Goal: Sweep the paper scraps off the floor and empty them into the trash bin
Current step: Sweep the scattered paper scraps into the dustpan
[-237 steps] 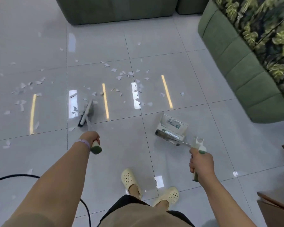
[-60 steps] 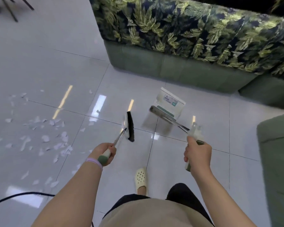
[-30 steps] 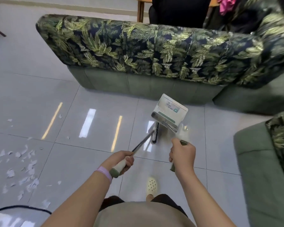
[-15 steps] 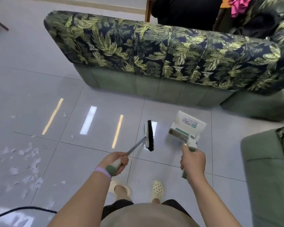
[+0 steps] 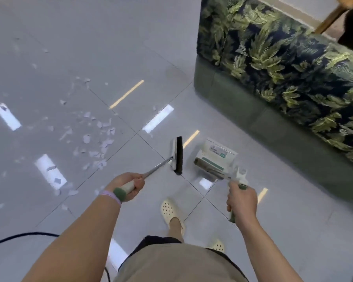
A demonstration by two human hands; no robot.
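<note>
A tiled floor (image 5: 49,47) is seen from above by a standing person. A broom (image 5: 176,154) is held by its handle in the left hand (image 5: 127,185), fingers curled tight around the grip. A long-handled dustpan (image 5: 214,157) is held in the right hand (image 5: 242,202), fingers wrapped around its handle. Half a second earlier the view was turned toward a leaf-patterned sofa (image 5: 283,68); it has since been swung back left, so the paper scraps (image 5: 98,139) are again in sight, gathered loosely on the floor left of the broom head, with strays farther off. Sweeping appears unfinished. No trash bin can be seen.
</note>
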